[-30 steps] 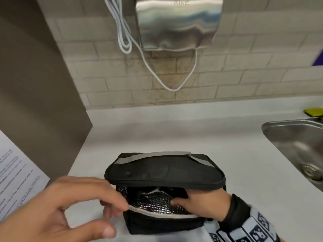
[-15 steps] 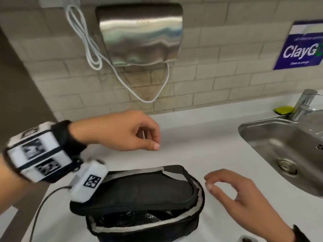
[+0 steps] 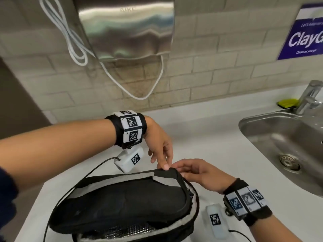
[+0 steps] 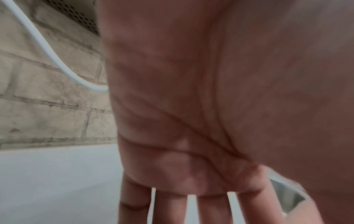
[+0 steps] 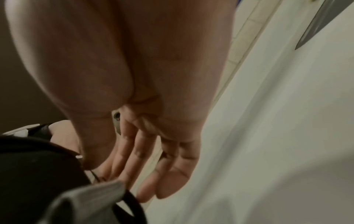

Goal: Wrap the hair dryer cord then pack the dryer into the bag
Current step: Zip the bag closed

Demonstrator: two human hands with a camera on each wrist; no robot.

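Note:
The black bag point(image 3: 122, 203) stands on the white counter point(image 3: 201, 130), its lid lying nearly down and a strip of silver lining point(image 3: 125, 232) showing at the front. No hair dryer shows; the lid hides the inside. My left hand point(image 3: 160, 154) reaches across and touches the lid's far right corner with straight fingertips; its fingers point(image 4: 172, 209) are spread in the left wrist view. My right hand point(image 3: 197, 173) meets it at that corner, fingers point(image 5: 153, 159) fairly straight, thumb against the bag point(image 5: 38, 174) by the zip. Whether it pinches a zip pull is unclear.
A steel sink point(image 3: 248, 123) with a tap point(image 3: 309, 96) and a yellow sponge point(image 3: 287, 103) lies to the right. On the brick wall hang a steel hand dryer point(image 3: 125, 28), its looped white cord point(image 3: 76, 49) and a blue sign point(image 3: 304, 32).
Both hands left the bag's front opening, lifted clear, then came together at the lid's far right corner. The lid has dropped lower over the opening.

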